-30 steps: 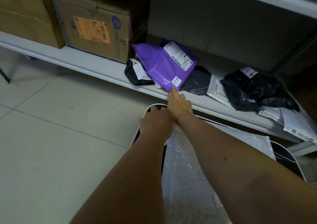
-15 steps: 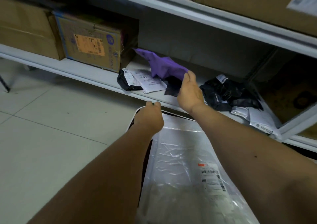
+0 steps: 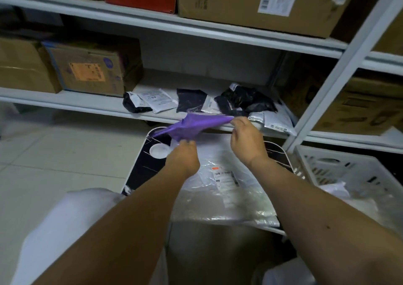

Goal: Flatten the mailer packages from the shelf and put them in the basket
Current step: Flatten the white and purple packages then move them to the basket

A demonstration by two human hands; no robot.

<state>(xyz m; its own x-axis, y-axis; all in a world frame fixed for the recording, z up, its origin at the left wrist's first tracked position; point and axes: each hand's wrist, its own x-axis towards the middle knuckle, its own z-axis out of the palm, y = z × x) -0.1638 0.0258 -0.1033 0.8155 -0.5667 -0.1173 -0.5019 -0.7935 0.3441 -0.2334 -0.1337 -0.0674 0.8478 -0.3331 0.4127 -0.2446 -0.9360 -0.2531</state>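
Presently, purple mailer [image 3: 194, 124] held stretched in air between both hands, above far edge of black tabletop [image 3: 145, 164], just in front of shelf [image 3: 76, 102] front edge. Left hand [image 3: 183, 157] closed on mailer's lower edge; right hand [image 3: 246, 140] pinched shut on its right corner. Clear plastic mailer [image 3: 226, 188] laid flat on tabletop. Black and white mailers [image 3: 239, 101] piled at shelf's right end; cardboard boxes [image 3: 87, 71] at left. White basket [image 3: 349, 171] seen at right. Floor pale tile.
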